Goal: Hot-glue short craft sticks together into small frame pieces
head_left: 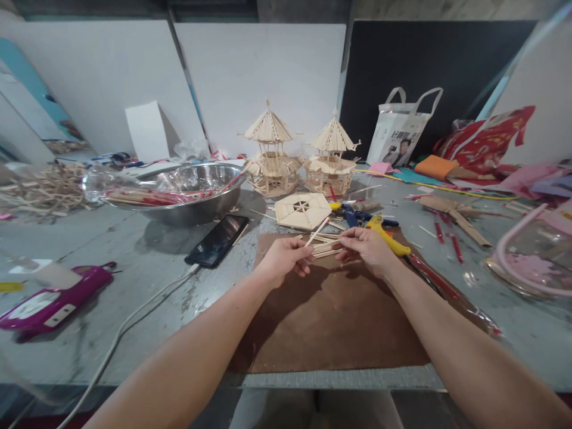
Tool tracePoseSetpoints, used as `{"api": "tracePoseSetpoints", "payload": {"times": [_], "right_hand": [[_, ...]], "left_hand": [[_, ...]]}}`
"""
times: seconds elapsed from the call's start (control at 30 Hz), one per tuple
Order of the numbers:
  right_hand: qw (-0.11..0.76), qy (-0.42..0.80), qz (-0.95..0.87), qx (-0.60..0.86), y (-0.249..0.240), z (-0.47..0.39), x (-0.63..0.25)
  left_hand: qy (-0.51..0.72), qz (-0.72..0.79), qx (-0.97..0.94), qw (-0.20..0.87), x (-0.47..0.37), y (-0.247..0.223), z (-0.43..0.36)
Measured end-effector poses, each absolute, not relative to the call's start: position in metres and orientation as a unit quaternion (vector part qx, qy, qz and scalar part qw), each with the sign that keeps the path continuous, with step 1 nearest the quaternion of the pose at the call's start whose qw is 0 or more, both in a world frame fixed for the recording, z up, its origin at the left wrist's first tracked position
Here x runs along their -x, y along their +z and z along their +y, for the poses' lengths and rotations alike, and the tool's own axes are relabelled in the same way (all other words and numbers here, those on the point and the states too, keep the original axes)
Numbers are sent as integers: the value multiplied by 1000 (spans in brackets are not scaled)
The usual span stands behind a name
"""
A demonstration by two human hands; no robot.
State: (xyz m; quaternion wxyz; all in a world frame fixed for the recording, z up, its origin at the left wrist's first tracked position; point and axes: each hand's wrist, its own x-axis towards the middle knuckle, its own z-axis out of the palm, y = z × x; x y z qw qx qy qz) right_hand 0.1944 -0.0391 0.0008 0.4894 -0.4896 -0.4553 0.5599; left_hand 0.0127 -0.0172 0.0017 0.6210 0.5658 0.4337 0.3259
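Note:
Between the fingers of my left hand [288, 257] is a thin wooden stick [317, 232], tilted up and to the right. My right hand [363, 247] faces it a short way off, thumb and fingers pinched together; what they hold, if anything, cannot be made out. Several loose sticks [326, 249] lie between the two hands at the far side of a brown board [344, 316]. Just beyond them sits a flat hexagonal panel made of sticks [286, 214], with a spoked opening in its middle. A yellow-handled glue gun [388, 235] rests beside my right hand.
Two stick-built pavilions [269, 152] [334, 155] stand behind the panel. To the left are a steel bowl [192, 202] with bagged sticks, a phone [217, 240] on a cable, and a purple power strip [58, 301]. A white bag [395, 134] and scraps occupy the back right.

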Motion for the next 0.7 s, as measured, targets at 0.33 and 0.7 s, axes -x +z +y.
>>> {"api": "tracePoseSetpoints", "payload": {"times": [0.33,0.7], "right_hand": [[476,572,-454,490,1,-37,-196],[474,592,-441,481,2,-37,-196]], "left_hand": [[333,430,-575,611,-13,3,-18],[341,419,-561,627,-11,2,-17]]}}
